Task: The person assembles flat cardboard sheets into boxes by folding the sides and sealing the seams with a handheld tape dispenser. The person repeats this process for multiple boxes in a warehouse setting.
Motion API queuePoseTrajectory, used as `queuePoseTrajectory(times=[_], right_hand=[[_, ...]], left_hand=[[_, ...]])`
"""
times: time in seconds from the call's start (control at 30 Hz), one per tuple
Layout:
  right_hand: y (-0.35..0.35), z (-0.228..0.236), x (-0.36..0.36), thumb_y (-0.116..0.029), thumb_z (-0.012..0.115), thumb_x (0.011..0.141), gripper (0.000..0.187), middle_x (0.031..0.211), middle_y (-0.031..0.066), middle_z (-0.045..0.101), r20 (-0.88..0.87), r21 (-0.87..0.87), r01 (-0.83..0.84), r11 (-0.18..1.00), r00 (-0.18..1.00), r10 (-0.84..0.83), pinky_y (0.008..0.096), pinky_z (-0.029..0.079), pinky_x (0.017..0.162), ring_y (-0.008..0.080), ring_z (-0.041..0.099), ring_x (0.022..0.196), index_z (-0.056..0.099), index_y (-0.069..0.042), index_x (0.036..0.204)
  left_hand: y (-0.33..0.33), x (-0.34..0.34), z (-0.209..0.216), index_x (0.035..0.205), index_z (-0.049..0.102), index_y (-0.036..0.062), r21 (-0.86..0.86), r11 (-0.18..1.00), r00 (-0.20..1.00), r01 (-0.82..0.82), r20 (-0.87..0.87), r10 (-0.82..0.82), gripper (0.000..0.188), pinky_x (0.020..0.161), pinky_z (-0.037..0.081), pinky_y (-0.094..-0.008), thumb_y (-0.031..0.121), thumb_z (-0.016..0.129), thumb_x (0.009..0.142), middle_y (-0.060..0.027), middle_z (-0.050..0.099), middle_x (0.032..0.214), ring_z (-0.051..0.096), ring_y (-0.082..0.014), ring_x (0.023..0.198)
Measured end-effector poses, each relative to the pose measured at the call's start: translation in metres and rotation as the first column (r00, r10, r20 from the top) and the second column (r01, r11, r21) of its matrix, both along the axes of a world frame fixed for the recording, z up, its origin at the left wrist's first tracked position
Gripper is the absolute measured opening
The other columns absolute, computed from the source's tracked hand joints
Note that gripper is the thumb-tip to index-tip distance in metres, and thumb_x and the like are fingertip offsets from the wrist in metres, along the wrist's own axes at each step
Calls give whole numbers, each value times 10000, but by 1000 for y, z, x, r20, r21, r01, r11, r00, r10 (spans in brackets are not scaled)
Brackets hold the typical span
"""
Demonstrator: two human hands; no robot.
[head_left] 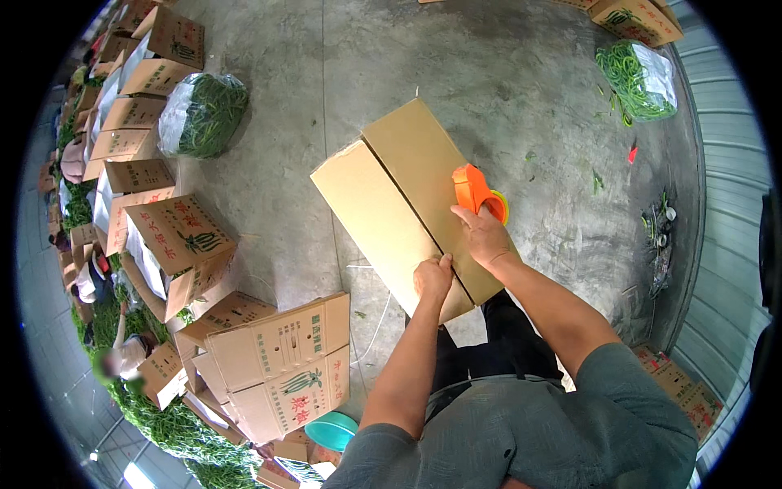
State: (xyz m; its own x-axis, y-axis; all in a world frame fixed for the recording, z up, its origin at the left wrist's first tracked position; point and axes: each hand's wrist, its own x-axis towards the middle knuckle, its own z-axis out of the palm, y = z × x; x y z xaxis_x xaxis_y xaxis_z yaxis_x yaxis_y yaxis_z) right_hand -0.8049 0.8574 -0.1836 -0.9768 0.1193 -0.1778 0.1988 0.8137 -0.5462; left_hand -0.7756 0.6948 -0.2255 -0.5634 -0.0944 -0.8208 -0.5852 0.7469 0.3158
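In front of my legs is a plain brown cardboard box (371, 200). Its two top flaps are folded over, with a dark narrow gap running between them. My left hand (432, 279) is closed at the near end of the gap, thumb by the slit, gripping a flap edge; its fingertips are partly hidden. Held in my right hand (485, 236) is an orange tape dispenser (471, 189) with a yellow-rimmed roll. The dispenser is over the right flap, and I cannot tell whether it touches the cardboard.
Open printed cartons (183, 236) line the left side. Flattened cartons (285, 363) stand near my left leg, beside a teal basin (331, 430). Bags of green peppers (213, 114) sit on the concrete floor (277, 155). A corrugated wall (737, 163) runs along the right.
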Motion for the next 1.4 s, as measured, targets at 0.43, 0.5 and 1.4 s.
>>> queuePoseTrajectory(times=[0.43,0.5,1.4], right_hand=[[-65,-4,-2,-125,684,922,247,1070,132,752,-32,-732,67,678,991,-133,316,559,860,203,720,1002,718,-25,1145],[-53,-19,7,-111,694,913,246,1024,121,748,-20,-721,77,688,991,-132,320,562,819,213,721,937,712,-48,1150],[-94,8,-124,-309,623,948,274,917,152,720,320,-475,268,838,940,-120,415,559,763,325,694,794,714,-161,1159]], left_hand=[[-41,9,-14,907,725,-33,382,775,864,-503,236,445,225,594,574,-380,187,675,917,-192,729,813,722,-266,675],[-66,-15,-2,887,681,-5,432,671,791,-602,210,575,254,559,534,-316,212,599,991,-116,693,748,655,-185,597],[-107,-425,-74,971,781,64,48,995,859,87,-509,-50,172,570,503,-308,99,627,903,-62,686,697,615,-148,581]])
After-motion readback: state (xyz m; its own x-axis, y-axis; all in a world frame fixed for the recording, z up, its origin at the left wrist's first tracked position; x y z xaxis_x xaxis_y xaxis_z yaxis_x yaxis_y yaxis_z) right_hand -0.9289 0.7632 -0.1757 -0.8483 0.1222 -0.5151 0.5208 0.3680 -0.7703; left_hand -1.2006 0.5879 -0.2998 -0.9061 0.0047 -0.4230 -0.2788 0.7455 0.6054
